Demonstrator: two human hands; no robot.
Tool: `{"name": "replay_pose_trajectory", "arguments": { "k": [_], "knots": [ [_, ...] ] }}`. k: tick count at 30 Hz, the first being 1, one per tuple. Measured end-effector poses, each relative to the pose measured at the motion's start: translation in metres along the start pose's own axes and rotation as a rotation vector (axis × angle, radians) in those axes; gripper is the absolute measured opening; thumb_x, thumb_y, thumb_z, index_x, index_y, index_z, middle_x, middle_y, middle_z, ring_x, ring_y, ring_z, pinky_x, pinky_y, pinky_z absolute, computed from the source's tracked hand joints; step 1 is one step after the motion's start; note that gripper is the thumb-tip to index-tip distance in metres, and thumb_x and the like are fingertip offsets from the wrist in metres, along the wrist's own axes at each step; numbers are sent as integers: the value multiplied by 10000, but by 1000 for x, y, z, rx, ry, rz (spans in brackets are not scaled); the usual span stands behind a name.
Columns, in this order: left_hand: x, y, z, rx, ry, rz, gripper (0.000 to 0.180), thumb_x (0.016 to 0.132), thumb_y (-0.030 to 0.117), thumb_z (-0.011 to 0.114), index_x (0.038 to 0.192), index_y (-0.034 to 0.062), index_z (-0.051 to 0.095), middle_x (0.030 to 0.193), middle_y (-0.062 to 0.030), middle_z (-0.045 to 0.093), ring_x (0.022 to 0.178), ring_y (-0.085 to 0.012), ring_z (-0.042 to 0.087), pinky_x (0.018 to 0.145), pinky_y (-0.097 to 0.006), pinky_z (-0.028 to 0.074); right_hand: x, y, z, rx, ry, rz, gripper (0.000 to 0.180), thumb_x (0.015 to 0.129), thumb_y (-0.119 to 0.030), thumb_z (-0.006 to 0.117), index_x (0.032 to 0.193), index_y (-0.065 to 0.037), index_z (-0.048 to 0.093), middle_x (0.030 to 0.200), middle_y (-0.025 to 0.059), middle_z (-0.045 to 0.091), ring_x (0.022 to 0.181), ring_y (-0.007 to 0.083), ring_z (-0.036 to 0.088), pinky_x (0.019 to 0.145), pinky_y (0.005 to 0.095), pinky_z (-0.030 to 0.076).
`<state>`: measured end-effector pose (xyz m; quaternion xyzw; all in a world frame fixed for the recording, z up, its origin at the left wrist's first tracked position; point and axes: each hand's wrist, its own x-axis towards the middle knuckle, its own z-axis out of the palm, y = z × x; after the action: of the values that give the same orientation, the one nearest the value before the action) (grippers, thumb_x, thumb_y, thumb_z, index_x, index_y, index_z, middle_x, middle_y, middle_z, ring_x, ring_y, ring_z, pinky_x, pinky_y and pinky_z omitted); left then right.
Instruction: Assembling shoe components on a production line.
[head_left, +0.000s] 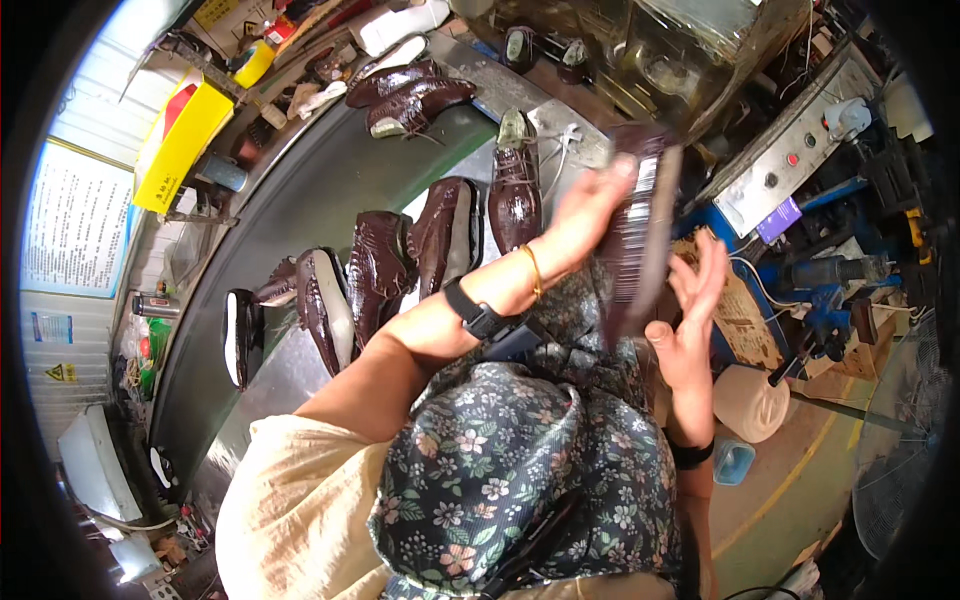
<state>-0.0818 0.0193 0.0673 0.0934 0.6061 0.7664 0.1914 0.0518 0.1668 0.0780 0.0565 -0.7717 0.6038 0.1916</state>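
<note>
My left hand (583, 212) is closed on a dark brown glossy shoe (628, 255), raised in front of me and smeared by motion. A paler strip, which looks like the sole edge, runs along its right side. My right hand (692, 325) is open beside the shoe, its fingers spread and apart from it. To the left of the held shoe, a laced brown shoe (516, 190) lies on the metal work surface. Several more brown shoes with pale soles stand in a row, among them one shoe (445, 225) near my left forearm.
A curved dark green conveyor belt (330, 185) sweeps round the left, with a pair of brown shoes (420, 105) at its far end. At the right is a machine with a control panel (775, 165). A cream thread cone (750, 402) and a blue plastic container (733, 463) sit below.
</note>
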Motion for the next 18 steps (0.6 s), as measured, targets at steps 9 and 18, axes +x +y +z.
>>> {"name": "replay_pose_trajectory", "arguments": {
  "k": [9, 18],
  "knots": [
    [-25, -24, -40, 733, -210, 188, 674, 806, 427, 739, 1308, 38, 513, 1194, -222, 605, 1127, -368, 586, 952, -435, 467, -55, 81, -27, 553, -663, 908, 773, 789, 24, 708, 1457, 27, 319, 1446, 69, 421, 1275, 157, 435, 1051, 309, 362],
    [61, -39, -145, 912, 551, -158, 947, 666, 318, 764, 1443, 21, 312, 1131, -259, 639, 1054, -368, 630, 907, -410, 497, 45, 66, -2, 923, 10, 767, 525, 825, -71, 533, 1335, 47, 490, 1311, 120, 564, 1165, 206, 568, 994, 347, 446]
  ]
}}
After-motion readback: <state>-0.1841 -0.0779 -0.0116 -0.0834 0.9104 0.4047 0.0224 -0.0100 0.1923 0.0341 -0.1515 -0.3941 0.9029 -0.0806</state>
